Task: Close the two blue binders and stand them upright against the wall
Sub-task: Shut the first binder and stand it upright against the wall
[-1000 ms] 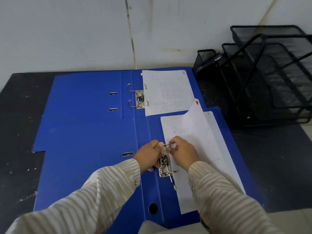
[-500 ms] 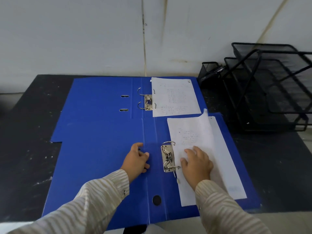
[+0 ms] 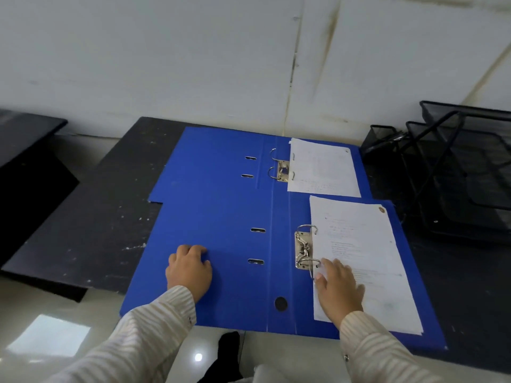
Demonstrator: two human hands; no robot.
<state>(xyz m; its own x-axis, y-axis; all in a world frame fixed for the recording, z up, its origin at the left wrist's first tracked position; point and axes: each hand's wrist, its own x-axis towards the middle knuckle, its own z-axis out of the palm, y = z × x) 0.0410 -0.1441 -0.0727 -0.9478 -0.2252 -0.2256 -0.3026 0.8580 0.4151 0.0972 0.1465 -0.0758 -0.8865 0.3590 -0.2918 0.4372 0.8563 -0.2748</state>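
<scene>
The nearer blue lever-arch binder (image 3: 221,261) lies open flat on the black tabletop (image 3: 91,217). The left hand (image 3: 189,269) rests on its left cover, fingers loosely curled, gripping nothing. The right hand (image 3: 338,286) lies flat, fingers spread on the white punched sheets (image 3: 362,244), just right of the metal ring mechanism (image 3: 304,250). To close it well, hook the left fingers under the cover's edge beyond them and fold it over while the right steadies the paper. The farther blue binder (image 3: 215,167) lies open beyond the fingertips, by the white wall (image 3: 166,64).
</scene>
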